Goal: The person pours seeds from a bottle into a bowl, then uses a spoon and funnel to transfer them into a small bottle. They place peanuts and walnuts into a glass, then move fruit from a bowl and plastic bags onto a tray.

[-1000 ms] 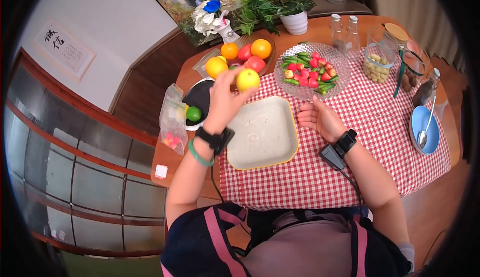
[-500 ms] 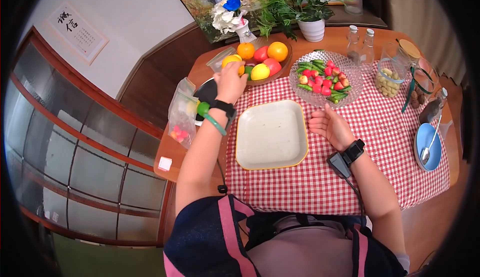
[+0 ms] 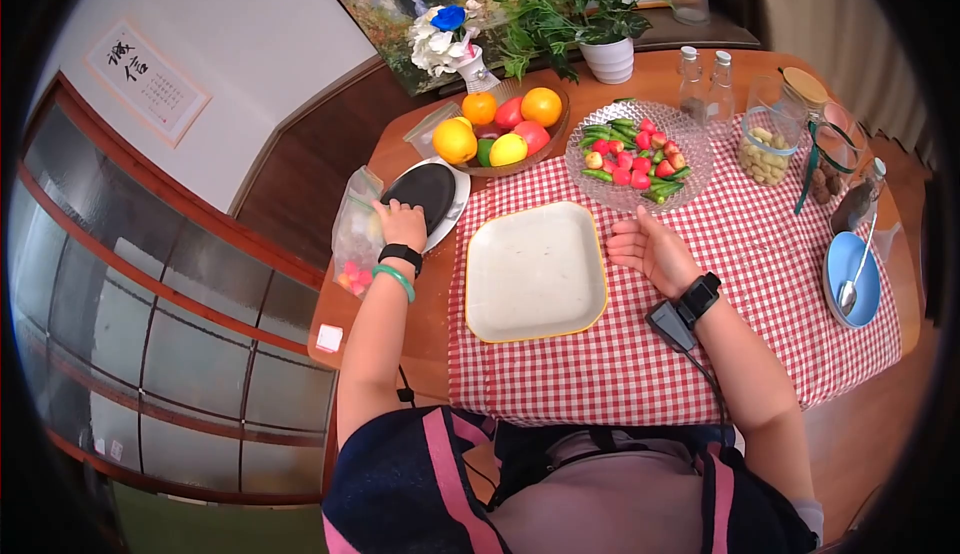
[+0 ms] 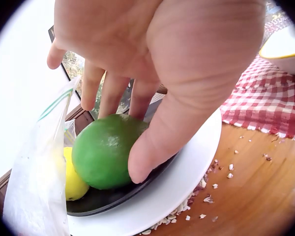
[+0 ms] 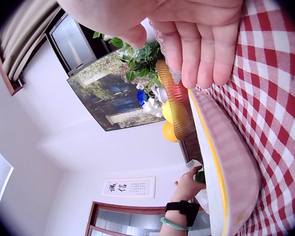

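Observation:
At the left of the table my left hand (image 3: 403, 224) reaches down over a black oval plate (image 3: 425, 194), which sits on a white plate (image 3: 459, 199). In the left wrist view its thumb lies on the near side of a lime (image 4: 105, 152) and its fingers on the far side, gripping it. A yellow lemon (image 4: 75, 179) shows beside the lime, partly behind a clear zip bag (image 4: 39, 177). My right hand (image 3: 657, 251) rests empty at the right of a white baking dish (image 3: 536, 274) with a yellow rim, palm turned inward and fingers relaxed.
Behind the dish stand an amber glass bowl (image 3: 548, 150) of fruit and a cut-glass bowl (image 3: 692, 159) of small cucumbers and red fruit. Glass bottles (image 3: 720, 94), jars (image 3: 765, 159) and a blue bowl (image 3: 840, 254) with a spoon line the right side.
My left hand has put a yellow lemon into the fruit bowl, then moved back down and left to the black plate and the lime. My right hand has stayed beside the dish.

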A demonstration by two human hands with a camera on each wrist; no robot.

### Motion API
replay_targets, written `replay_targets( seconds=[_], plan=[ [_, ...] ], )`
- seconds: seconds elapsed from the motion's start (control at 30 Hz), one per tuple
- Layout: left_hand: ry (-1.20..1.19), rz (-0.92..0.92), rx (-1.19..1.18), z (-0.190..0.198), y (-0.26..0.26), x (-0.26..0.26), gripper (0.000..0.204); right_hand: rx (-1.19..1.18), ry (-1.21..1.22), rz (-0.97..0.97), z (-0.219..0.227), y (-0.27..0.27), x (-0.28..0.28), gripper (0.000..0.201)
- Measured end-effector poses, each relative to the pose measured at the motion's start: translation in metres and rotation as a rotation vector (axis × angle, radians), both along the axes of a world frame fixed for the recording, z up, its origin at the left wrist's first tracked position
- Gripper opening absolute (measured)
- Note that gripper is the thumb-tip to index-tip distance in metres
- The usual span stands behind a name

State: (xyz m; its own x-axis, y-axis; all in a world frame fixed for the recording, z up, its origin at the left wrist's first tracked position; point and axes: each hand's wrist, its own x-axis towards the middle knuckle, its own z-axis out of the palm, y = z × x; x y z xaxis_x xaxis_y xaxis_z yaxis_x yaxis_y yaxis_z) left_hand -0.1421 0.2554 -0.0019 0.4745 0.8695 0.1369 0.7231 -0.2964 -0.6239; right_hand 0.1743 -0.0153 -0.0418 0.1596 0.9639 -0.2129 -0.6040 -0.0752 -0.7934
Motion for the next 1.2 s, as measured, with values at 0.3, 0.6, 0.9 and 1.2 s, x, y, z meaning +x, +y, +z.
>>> replay_targets(
  seconds=[0.3,0.6,0.9,1.2],
  plan=[
    [-0.04,-0.001,0.049,0.009,-0.001,0.005,0.026,-0.011,0.003,-0.002,0.0,0.001,0.001,0.047],
    [-0.67,-0.597,-0.606,0.06,-0.132,0.055,0.056,-0.021,-0.021,0.002,0.002,0.001,0.0,0.047],
    [-0.764,-0.397,-0.968,0.042,-0.141,0.06,0.068,0.004,0.001,0.018,-0.004,0.001,0.001,0.045],
    [-0.611,-0.711,-0.836,0.053,-0.154,0.06,0.058,-0.01,-0.028,0.0,-0.002,0.001,-0.001,0.044]
  ],
)
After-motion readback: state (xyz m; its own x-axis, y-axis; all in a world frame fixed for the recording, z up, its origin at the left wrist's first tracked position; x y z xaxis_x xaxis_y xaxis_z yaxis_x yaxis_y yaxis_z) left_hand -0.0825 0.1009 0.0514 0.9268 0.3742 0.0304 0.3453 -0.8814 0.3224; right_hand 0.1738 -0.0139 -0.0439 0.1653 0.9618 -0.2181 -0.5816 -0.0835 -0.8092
